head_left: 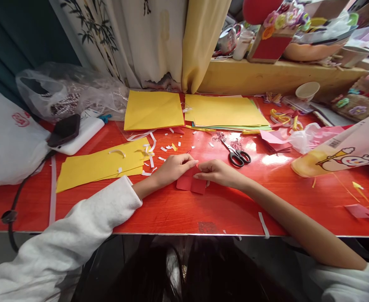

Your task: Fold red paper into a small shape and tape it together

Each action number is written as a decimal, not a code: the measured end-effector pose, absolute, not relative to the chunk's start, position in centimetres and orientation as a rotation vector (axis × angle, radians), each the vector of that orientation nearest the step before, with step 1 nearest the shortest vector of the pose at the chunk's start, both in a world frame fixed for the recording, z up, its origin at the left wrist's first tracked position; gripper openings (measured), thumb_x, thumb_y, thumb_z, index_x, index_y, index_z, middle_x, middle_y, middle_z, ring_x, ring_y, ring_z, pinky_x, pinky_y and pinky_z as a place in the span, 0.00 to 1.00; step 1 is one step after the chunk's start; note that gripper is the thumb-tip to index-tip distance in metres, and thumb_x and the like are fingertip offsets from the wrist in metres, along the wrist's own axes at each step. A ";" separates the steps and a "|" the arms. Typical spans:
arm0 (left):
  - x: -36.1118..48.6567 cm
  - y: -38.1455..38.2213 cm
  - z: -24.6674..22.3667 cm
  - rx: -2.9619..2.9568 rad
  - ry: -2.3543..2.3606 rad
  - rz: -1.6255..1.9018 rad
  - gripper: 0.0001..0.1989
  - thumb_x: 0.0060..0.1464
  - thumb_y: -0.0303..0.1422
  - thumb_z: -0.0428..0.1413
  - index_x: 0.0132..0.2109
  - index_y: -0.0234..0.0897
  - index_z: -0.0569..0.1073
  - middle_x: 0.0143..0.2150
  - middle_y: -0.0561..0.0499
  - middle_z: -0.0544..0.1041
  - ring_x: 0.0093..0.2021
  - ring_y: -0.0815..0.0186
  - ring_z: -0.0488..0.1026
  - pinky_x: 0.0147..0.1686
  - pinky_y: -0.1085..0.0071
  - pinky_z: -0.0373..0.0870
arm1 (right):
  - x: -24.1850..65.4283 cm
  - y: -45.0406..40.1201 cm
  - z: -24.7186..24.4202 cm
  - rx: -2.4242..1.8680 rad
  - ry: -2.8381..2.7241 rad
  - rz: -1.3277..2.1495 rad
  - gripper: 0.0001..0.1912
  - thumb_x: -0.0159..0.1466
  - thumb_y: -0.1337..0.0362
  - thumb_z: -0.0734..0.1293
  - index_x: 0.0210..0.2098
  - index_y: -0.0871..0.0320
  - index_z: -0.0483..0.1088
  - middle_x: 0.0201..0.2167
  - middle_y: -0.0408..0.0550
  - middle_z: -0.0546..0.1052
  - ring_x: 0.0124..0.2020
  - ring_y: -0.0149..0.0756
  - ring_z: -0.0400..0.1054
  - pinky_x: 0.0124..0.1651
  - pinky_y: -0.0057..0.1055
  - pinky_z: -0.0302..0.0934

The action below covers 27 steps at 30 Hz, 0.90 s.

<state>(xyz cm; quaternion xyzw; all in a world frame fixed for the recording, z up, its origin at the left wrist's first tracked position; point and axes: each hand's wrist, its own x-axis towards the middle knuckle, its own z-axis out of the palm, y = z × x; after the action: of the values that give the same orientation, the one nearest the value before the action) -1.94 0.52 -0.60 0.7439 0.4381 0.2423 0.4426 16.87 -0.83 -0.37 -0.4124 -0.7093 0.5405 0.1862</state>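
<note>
A small piece of red paper (184, 183), with a crease or slit down its middle, is held between my two hands just over the red table. My left hand (175, 168) pinches its upper edge with thumb and forefinger. On the other side, my right hand (217, 173) grips the paper's right edge, fingers curled. The fingertips of both hands almost meet at the top of the paper. Black-handled scissors (239, 157) lie beyond my right hand, blades pointing away to the left. White paper scraps (151, 161) are scattered beside my left hand.
Yellow sheets (93, 167) lie at left; stacks of yellow paper (154, 110) and coloured paper (225, 111) lie at the back. A drink cup (338, 147) stands at right. A phone (64, 131) rests on a white box at left, near plastic bags. The table's edge (178, 234) runs in front.
</note>
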 end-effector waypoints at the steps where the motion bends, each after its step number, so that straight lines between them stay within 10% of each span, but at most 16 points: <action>1: -1.9 0.5 -0.6 1.842 1.086 0.602 0.16 0.58 0.42 0.49 0.34 0.33 0.72 0.31 0.52 0.72 0.32 0.69 0.65 0.31 0.74 0.58 | 16.9 -0.8 -0.4 -1.163 -1.995 1.525 0.23 0.57 0.57 0.67 0.20 0.56 0.48 0.18 0.35 0.51 0.19 0.24 0.52 0.23 0.25 0.56; 21: -2.0 0.5 -0.9 1.811 1.024 0.732 0.14 0.56 0.41 0.54 0.34 0.34 0.72 0.32 0.53 0.73 0.33 0.70 0.66 0.33 0.75 0.60 | 17.3 -0.2 -0.6 -1.126 -1.956 1.674 0.20 0.57 0.53 0.68 0.19 0.58 0.56 0.20 0.36 0.53 0.22 0.26 0.56 0.29 0.29 0.64; 27: -2.1 0.3 -0.9 2.022 0.998 0.747 0.12 0.59 0.37 0.51 0.34 0.34 0.71 0.31 0.54 0.73 0.32 0.71 0.67 0.33 0.76 0.59 | 17.2 -0.7 -0.3 -1.148 -1.991 1.594 0.19 0.64 0.51 0.61 0.38 0.62 0.71 0.26 0.42 0.67 0.25 0.29 0.64 0.31 0.29 0.63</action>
<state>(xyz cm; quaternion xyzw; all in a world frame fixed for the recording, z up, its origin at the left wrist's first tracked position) -2.09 0.29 -0.89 0.7896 0.3895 0.2918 0.3737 17.17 -0.74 -0.28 -0.4045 -0.7013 0.5614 0.1717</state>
